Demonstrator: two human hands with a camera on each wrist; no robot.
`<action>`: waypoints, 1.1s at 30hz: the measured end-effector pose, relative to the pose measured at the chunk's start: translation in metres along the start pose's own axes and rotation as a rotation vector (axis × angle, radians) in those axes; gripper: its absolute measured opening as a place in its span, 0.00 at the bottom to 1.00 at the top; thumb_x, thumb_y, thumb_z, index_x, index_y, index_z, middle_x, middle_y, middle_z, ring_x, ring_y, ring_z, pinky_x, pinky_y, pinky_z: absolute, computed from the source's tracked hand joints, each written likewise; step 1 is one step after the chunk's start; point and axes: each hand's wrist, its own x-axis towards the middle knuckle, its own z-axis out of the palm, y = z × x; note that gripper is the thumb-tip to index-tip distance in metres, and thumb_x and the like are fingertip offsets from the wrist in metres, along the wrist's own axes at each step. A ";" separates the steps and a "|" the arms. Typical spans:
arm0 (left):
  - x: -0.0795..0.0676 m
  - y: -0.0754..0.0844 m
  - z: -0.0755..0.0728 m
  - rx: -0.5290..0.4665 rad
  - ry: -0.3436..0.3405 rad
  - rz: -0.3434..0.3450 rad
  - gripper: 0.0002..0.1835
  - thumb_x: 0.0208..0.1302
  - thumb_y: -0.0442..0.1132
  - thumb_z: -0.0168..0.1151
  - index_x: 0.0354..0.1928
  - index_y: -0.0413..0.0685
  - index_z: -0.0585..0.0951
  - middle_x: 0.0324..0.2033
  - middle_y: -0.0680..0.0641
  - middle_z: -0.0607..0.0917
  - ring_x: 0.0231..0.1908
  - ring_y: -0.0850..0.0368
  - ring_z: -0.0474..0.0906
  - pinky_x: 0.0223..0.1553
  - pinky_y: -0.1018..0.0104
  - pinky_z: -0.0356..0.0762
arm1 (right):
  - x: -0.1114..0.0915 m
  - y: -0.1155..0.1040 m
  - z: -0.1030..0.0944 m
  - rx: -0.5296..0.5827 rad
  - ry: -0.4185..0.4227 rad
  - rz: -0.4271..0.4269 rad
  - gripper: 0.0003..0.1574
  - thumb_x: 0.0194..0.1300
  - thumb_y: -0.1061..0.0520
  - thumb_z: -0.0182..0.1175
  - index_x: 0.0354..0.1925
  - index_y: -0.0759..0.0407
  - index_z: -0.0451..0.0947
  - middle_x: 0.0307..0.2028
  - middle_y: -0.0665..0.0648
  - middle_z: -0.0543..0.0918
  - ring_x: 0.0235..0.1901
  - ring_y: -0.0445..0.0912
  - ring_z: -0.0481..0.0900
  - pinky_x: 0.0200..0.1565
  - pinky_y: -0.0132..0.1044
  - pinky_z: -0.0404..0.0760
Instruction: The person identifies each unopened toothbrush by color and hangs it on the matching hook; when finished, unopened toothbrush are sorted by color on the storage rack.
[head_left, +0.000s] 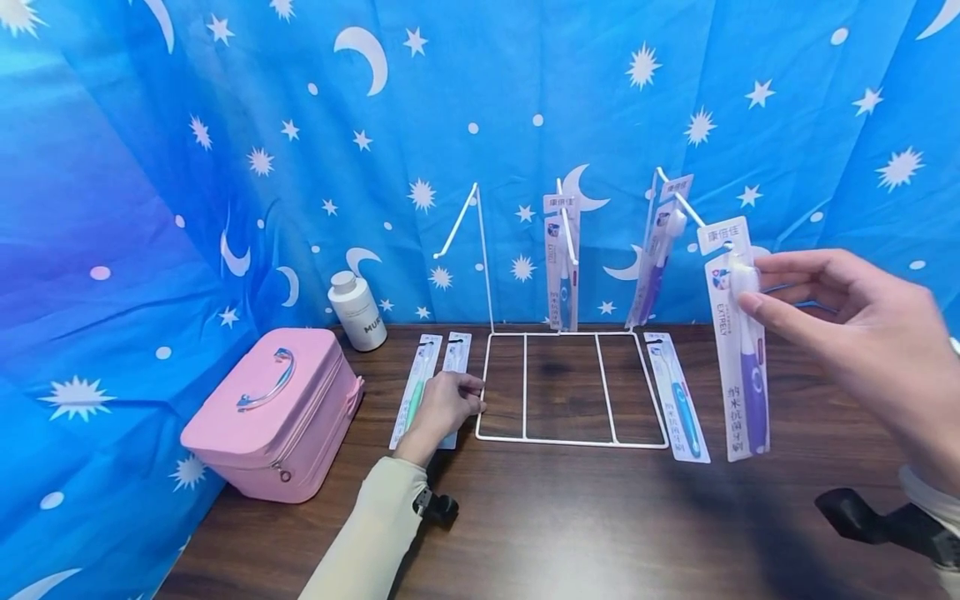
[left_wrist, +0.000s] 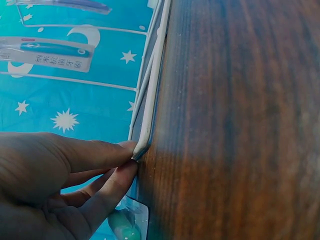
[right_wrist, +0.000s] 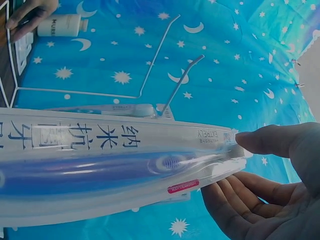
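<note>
1. As we judge it, the hanging of packs is partly done: a clear-fronted pack with a blue toothbrush hangs from the middle hook of the white wire rack, and one with a purple toothbrush from the right hook.
2. Left to hang, we think, are three packs lying on the dark brown wooden desk: a green-handled one and a partly hidden one left of the rack, and a turquoise-blue one to its right. The left hook is bare.
3. Our right hand has its grip pinched on the upper edge of a long white-carded purple toothbrush pack, at the right hook's front end; we cannot tell whether its hole is threaded.
4. Our left hand pinches the rack's front left corner.
5. The held pack is upright, slightly tilted, with dark Chinese lettering, a small red label and a glossy clear blister.
</note>
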 end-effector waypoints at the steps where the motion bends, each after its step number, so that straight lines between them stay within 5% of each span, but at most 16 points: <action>1: 0.000 0.000 0.000 0.002 0.001 -0.002 0.13 0.52 0.31 0.72 0.42 0.45 0.87 0.25 0.54 0.84 0.26 0.63 0.79 0.31 0.68 0.74 | 0.000 0.001 0.001 -0.005 -0.002 0.002 0.27 0.60 0.51 0.69 0.57 0.53 0.77 0.43 0.41 0.81 0.34 0.27 0.79 0.30 0.18 0.74; 9: 0.001 0.000 0.001 0.006 0.003 -0.022 0.13 0.53 0.31 0.72 0.43 0.45 0.87 0.25 0.54 0.84 0.27 0.62 0.78 0.31 0.68 0.74 | 0.011 0.007 0.010 -0.064 -0.005 0.013 0.28 0.60 0.48 0.68 0.57 0.53 0.76 0.48 0.53 0.79 0.34 0.24 0.75 0.29 0.18 0.71; 20: 0.001 0.001 0.001 0.010 0.005 -0.005 0.13 0.52 0.31 0.72 0.43 0.45 0.87 0.25 0.54 0.84 0.27 0.62 0.78 0.31 0.67 0.74 | 0.033 0.019 0.029 -0.067 0.010 0.041 0.32 0.62 0.43 0.65 0.61 0.54 0.72 0.47 0.57 0.80 0.38 0.29 0.73 0.31 0.28 0.69; 33: 0.001 -0.001 0.001 -0.009 0.013 0.047 0.13 0.51 0.31 0.73 0.41 0.42 0.87 0.25 0.53 0.85 0.26 0.64 0.79 0.30 0.69 0.75 | 0.064 0.033 0.053 0.041 0.048 0.036 0.31 0.62 0.45 0.66 0.60 0.54 0.72 0.50 0.55 0.78 0.40 0.35 0.74 0.34 0.28 0.68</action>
